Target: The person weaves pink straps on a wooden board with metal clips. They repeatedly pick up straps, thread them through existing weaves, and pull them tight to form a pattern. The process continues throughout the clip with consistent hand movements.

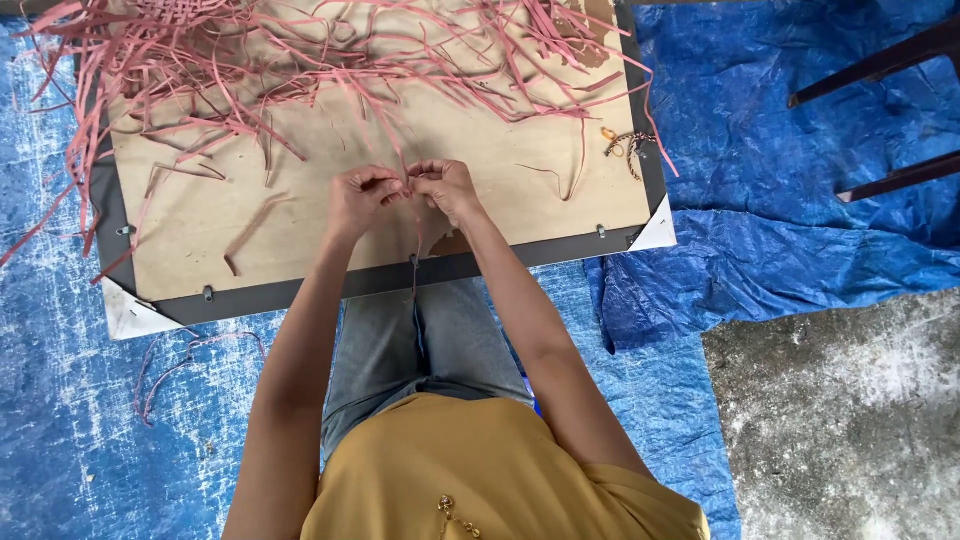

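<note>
Pinched between thumb and fingertips of both hands: one thin pink strip (412, 215), left hand (362, 198) and right hand (447, 188) almost touching over the middle of the wooden board (330, 240). Strip trailing down from the pinch past the board's dark near edge. Beyond the hands, a loose tangle of pink strips (300, 60) spread across the far half. Near the right edge, a small orange-and-dark trinket (625, 145). White corner pieces (658, 233) at the board's near corners. Beneath everything, blue tarp (780, 260); bare concrete (850, 420) at lower right.
</note>
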